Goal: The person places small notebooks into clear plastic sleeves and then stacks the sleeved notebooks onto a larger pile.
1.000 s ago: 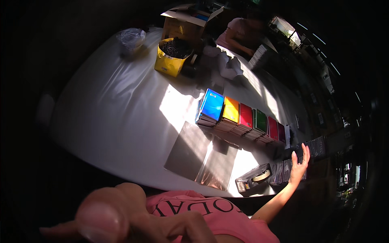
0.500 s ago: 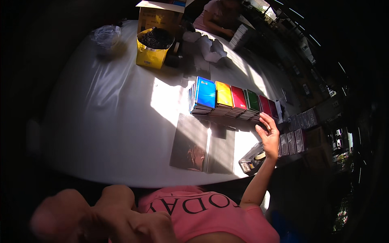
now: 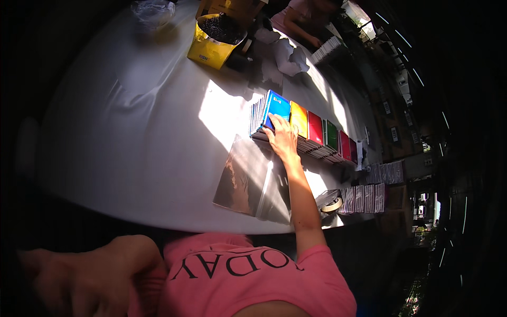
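My right hand [image 3: 284, 138] reaches over the table to a stack topped by a blue spiral notebook [image 3: 278, 108]. Its fingers are apart over the notebook's near part, with the thumb by the near edge; no firm grip shows. To the right of the blue stack runs a row of stacks topped by a yellow notebook [image 3: 299, 119], a red one [image 3: 315, 128], a green one [image 3: 331, 135] and dark red ones [image 3: 345, 145]. My left hand [image 3: 84, 282] is close to the camera at the lower left, blurred, its fingertips cut off by the frame.
Clear plastic sheeting [image 3: 237, 185] lies before the stacks. Tape rolls [image 3: 332, 205] and further notebook stacks [image 3: 364, 199] stand at the right. Farther back are a yellow container [image 3: 211, 50] with dark contents, crumpled white material [image 3: 290, 57], a plastic bag [image 3: 153, 11] and another person [image 3: 301, 24].
My right hand has moved left from beside the dark red stacks to the blue notebook. My left hand has shifted left and down. The whole view has tilted a little.
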